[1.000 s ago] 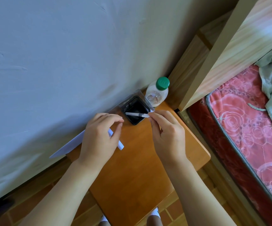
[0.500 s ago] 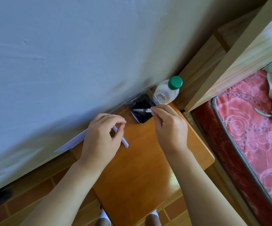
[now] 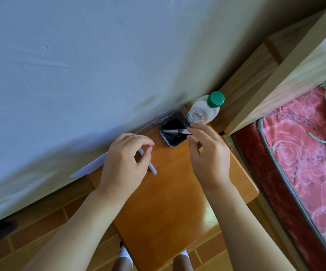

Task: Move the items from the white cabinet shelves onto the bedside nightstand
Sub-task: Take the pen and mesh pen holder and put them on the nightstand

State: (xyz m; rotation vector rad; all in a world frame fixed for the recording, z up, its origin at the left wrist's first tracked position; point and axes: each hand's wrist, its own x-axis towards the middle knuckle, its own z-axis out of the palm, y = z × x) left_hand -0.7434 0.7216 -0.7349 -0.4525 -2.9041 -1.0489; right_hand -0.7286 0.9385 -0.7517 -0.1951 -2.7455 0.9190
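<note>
A black mesh pen holder [image 3: 175,140] stands at the back of the wooden nightstand [image 3: 170,202], against the wall. A white pen [image 3: 175,131] lies across its mouth, tip over the inside. My right hand [image 3: 210,155] pinches the pen's right end between thumb and forefinger. My left hand [image 3: 122,166] hovers left of the holder, curled round a second white pen [image 3: 152,168] that slants down to the right. A clear bottle with a green cap [image 3: 204,112] stands just right of the holder.
A flat white sheet [image 3: 88,168] pokes out left of my left hand along the blue-grey wall; whether that hand holds it is hidden. A wooden bed frame [image 3: 271,83] and a red floral mattress [image 3: 303,153] border the nightstand's right side. Brick floor lies below.
My right hand has carried the white pen from the holder's front rim to over its mouth. My left hand has loosened its fingers a little but stays where it was.
</note>
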